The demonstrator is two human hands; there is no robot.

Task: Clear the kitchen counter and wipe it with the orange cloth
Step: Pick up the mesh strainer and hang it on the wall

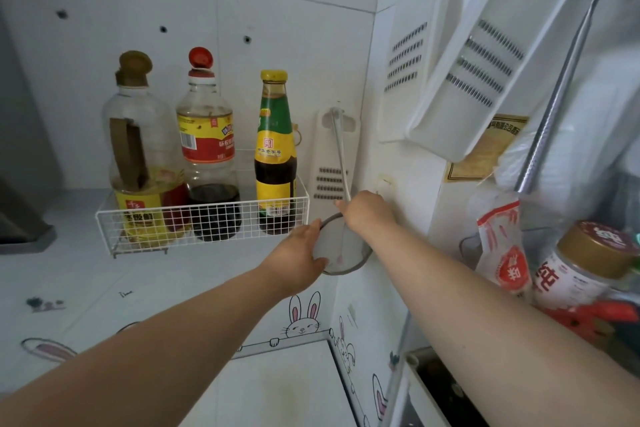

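Observation:
A round mesh strainer (341, 250) with a long thin handle hangs against the tiled wall, its handle running up to a hook (335, 112). My left hand (304, 253) cups the left rim of the strainer's round head. My right hand (365, 210) grips the handle just above the head. The white counter (277, 388) shows at the bottom, edged by rabbit stickers. No orange cloth is in view.
A white wire rack (204, 222) on the wall holds three sauce bottles. A white grater (329, 163) hangs behind the strainer's handle; larger graters (481, 73) hang upper right. A shelf at right holds a jar (585, 267) and a red-printed packet (505, 246).

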